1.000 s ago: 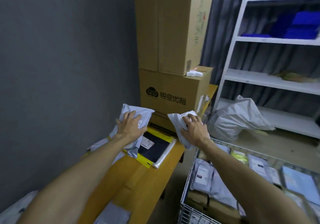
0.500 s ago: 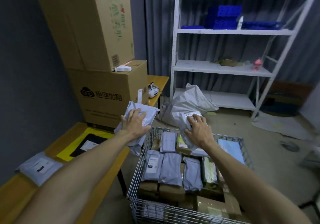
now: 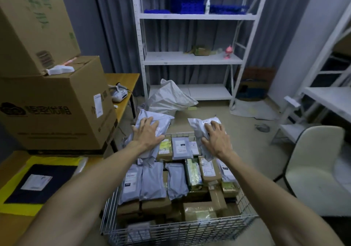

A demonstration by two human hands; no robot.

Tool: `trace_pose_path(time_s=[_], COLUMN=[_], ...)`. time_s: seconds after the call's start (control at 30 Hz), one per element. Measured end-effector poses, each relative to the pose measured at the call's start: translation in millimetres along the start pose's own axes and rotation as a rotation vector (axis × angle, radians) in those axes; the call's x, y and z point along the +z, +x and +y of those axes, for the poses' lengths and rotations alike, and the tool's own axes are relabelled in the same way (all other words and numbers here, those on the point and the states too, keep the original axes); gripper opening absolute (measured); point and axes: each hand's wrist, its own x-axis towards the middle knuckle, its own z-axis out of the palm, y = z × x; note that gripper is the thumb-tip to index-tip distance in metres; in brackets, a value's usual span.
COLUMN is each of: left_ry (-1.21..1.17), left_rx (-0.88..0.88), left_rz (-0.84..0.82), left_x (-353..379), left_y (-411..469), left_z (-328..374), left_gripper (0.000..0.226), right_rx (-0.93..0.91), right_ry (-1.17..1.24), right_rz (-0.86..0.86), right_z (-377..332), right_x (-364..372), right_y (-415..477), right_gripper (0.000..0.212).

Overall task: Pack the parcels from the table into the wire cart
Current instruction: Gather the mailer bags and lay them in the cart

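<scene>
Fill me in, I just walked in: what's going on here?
A person is packing parcels. The left hand holds a grey mailer, the right hand a labelled mailer, both over the far end of the wire cart, which already holds many parcels. A black-and-yellow parcel lies on the table.

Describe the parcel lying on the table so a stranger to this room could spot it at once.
Start at the orange table on the left, where cardboard boxes are stacked. In front of them, nearer the camera, lies a flat black parcel with a white label. Unlike the pale grey mailers in the wire cart, it is dark and framed in bright yellow.
</scene>
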Motion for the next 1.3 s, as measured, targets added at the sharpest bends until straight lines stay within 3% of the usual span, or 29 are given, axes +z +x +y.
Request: trace_pose_path(time_s=[0.5, 0.7, 1.17, 1.3], left_ry=[-0.12, -0.116, -0.14, -0.08], left_rx=[0.107, 0.097, -0.123, -0.171], left_rz=[-0.11, -0.169, -0.171, -0.203], left_x=[87.2, 112.1, 183.7, 207.2], left_y=[164.4, 198.1, 238.5, 241.3], left_z=[67.8, 88.4, 188.9, 201.5], left_gripper=[0.065, 0.061, 0.071, 0.066], right_rx=[0.218, 0.207, 0.08, 0.087], right_ry=[-0.132, -0.129, -0.032, 0.038], right_rz=[-0.083, -0.143, -0.251, -0.293], right_z=[98.0, 127.8, 254.4, 269.7], right_x=[38.2, 59.5, 115.8, 131.3], right_y=[95.8, 123.4, 184.9, 203.3], right_gripper=[0.054, 0.055, 0.06, 0.061])
